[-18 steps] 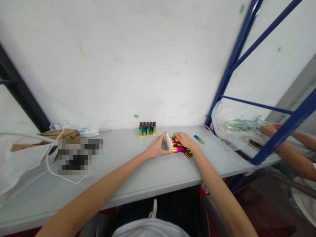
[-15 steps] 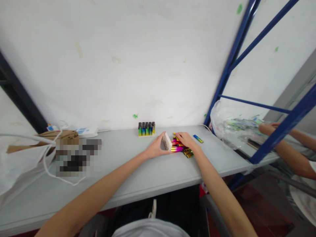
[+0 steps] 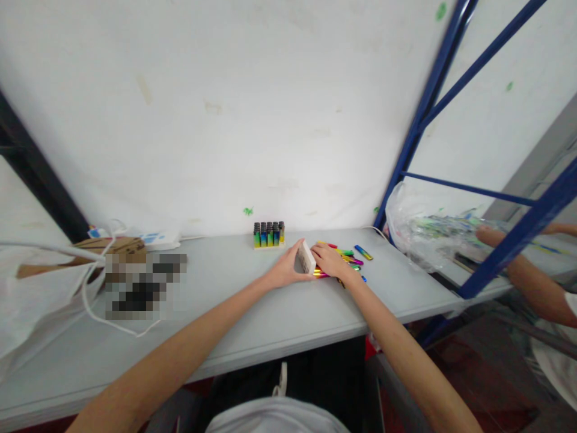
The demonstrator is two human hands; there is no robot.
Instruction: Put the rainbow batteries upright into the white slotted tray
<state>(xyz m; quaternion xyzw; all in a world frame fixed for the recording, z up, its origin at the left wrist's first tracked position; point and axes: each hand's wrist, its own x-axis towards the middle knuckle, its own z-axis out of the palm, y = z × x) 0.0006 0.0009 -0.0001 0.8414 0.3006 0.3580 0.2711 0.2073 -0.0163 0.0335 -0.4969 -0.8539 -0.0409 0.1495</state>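
Note:
My left hand (image 3: 287, 268) grips a white block-like tray (image 3: 307, 257) tipped up on its side, thumb below and fingers above. Close against its right face, my right hand (image 3: 332, 261) is bent over a loose pile of shiny, many-coloured lighters (image 3: 354, 260). Its fingers are curled and their tips are hidden by the hand and the tray, so what they hold cannot be made out. Behind, a rack of upright lighters (image 3: 269, 234) with black tops and yellow, green and blue bodies stands near the wall. A single blue-green lighter (image 3: 363, 252) lies apart to the right.
On the left of the grey table (image 3: 216, 325) are a cardboard piece (image 3: 119, 248), a white cable (image 3: 90, 307) and a blurred-out patch. A blue metal frame (image 3: 408, 144) rises at the right. Beyond it are a clear plastic bag (image 3: 406, 234) and another person's arm (image 3: 525, 279).
My right hand has moved left, up to the tray. The lighters under it now lie more spread out to the right. My left hand keeps the tray tipped in about the same place.

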